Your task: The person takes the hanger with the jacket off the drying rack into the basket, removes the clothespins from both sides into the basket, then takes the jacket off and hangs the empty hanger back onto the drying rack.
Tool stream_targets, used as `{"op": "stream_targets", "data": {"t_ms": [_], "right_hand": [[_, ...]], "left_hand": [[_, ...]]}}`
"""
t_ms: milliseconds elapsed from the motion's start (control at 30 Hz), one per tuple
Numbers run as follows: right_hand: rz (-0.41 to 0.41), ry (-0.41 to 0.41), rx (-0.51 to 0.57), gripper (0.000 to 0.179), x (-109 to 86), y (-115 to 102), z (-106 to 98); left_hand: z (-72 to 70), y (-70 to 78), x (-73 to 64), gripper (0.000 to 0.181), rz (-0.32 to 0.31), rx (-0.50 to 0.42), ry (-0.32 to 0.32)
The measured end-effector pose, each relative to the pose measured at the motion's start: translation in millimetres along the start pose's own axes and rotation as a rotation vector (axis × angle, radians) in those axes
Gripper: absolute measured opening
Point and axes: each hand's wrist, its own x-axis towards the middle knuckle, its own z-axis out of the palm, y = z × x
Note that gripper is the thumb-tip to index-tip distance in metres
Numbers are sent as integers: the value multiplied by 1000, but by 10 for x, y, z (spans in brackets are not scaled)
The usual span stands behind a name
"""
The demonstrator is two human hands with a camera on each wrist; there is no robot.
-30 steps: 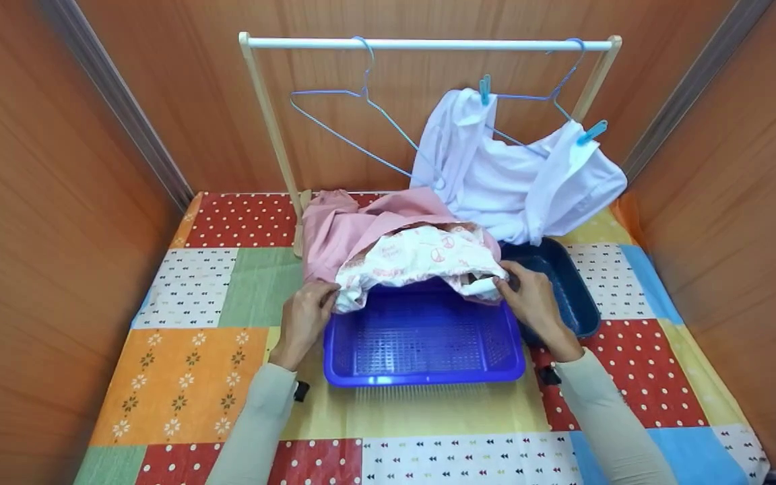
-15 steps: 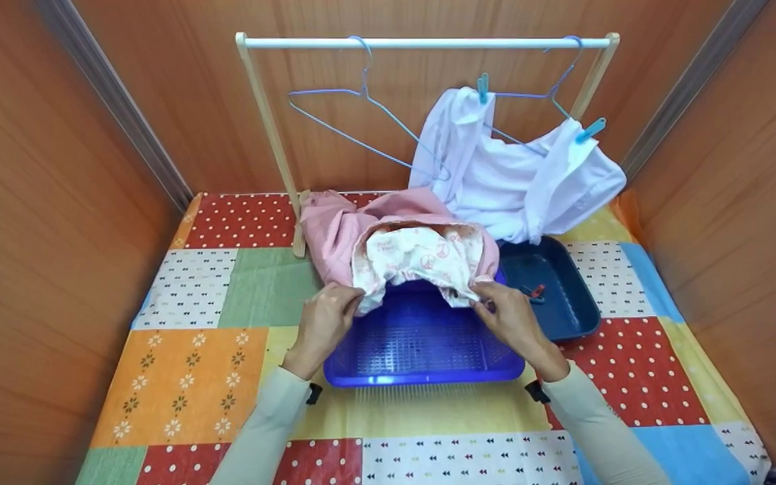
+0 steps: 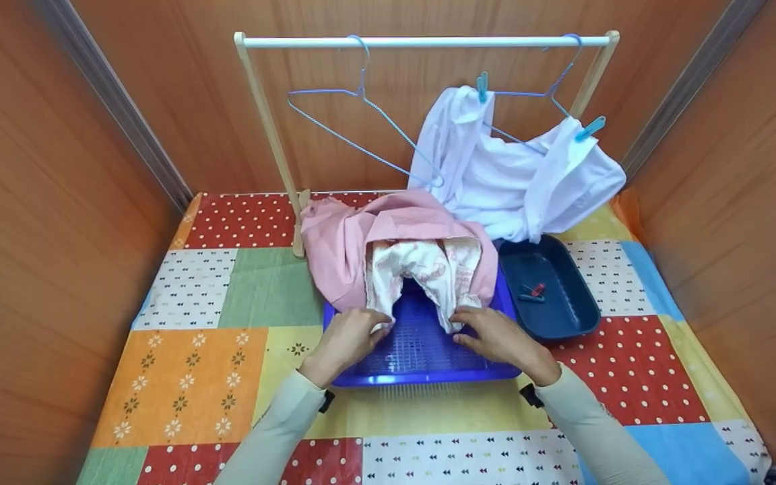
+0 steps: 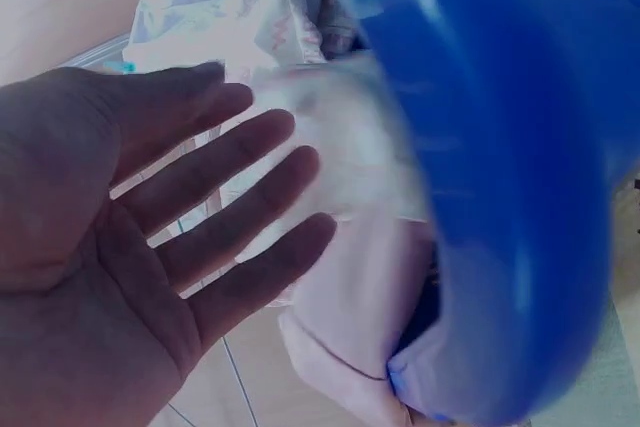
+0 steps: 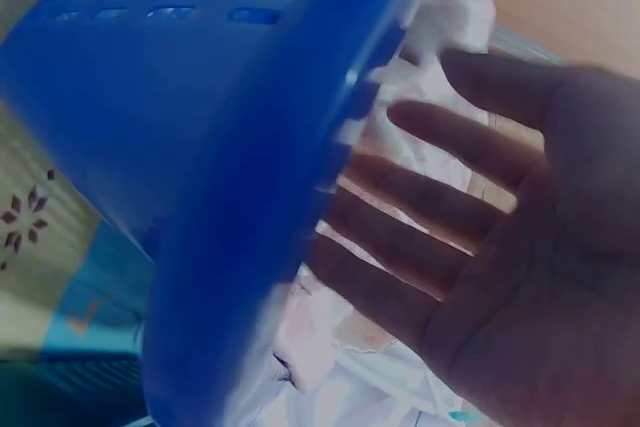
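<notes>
A pink garment (image 3: 344, 263) is heaped over the back of a blue plastic basket (image 3: 422, 380). Its white lining (image 3: 395, 259), printed in pink, hangs out toward me in two drooping ends. My left hand (image 3: 347, 340) is at the left end of the lining, and my right hand (image 3: 496, 337) is at the right end. Both wrist views show the fingers extended and apart, with no cloth pinched between them. The left hand (image 4: 130, 207) and the right hand (image 5: 520, 227) each lie beside the basket's rim, the lining showing behind the fingers.
Behind stands a rack with a white bar (image 3: 428, 42). A bare wire hanger (image 3: 361, 101) hangs at left; at right a white garment (image 3: 502, 175) hangs by teal clothespins (image 3: 482, 87). A dark tray (image 3: 580, 296) holds small clothespins (image 3: 533, 295). A patchwork cloth (image 3: 192, 377) covers the table.
Both hands have moved inward and toward me, drawing the lining's ends down over the basket, and have loosened their pinch on it. The pink fabric now droops further over the lining.
</notes>
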Motion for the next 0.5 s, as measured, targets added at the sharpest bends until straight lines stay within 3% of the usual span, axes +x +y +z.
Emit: {"op": "stream_targets", "data": {"t_ms": [67, 167, 367, 500], "right_hand": [[19, -42, 26, 32, -8, 7, -40], [28, -8, 62, 30, -2, 29, -138], [54, 160, 131, 26, 92, 159, -358], [102, 270, 253, 22, 199, 333, -454]], "left_hand": [[-8, -17, 0, 17, -18, -19, -24], [-63, -55, 7, 20, -38, -24, -1], [-221, -216, 59, 19, -75, -76, 138], [-301, -391, 98, 19, -139, -130, 255]]}}
